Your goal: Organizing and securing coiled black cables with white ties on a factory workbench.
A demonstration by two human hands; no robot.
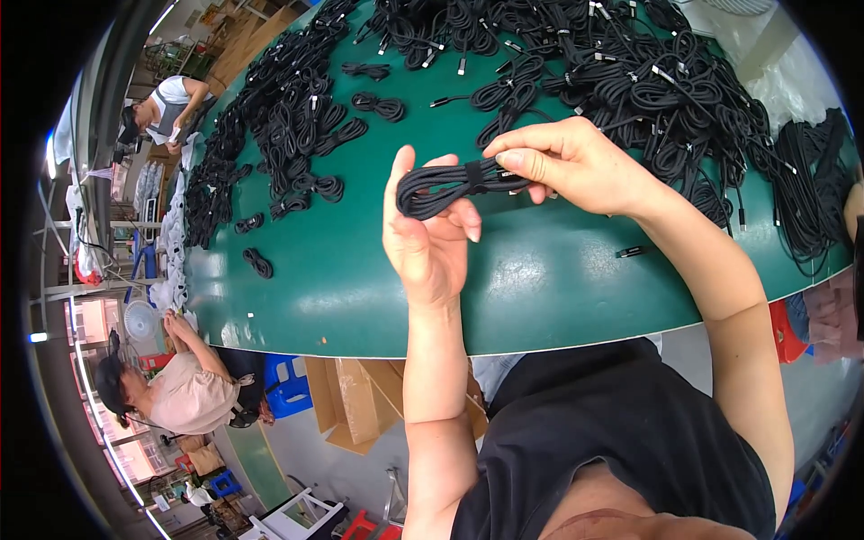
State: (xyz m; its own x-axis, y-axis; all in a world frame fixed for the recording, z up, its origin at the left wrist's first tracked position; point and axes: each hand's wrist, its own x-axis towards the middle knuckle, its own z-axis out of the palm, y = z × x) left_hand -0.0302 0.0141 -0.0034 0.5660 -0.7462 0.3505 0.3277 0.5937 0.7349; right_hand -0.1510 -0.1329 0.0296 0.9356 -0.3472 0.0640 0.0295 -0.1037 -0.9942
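Note:
A coiled black cable (434,192), bound round its middle by a black strap (477,177), is held level above the green table. My left hand (430,247) is turned palm up, its fingers curled loosely behind and under the looped end. Between the thumb and fingers of my right hand (589,166), the other end of the coil is pinched. Part of that end is hidden by the right fingers. A loose cable plug (633,252) lies on the table below my right forearm.
Heaps of black cables (648,90) cover the far side of the green table (360,297). Several small tied coils lie to the left, one coil (258,262) nearest the edge. Two other people sit at the left. Cardboard boxes (355,405) stand below the near edge.

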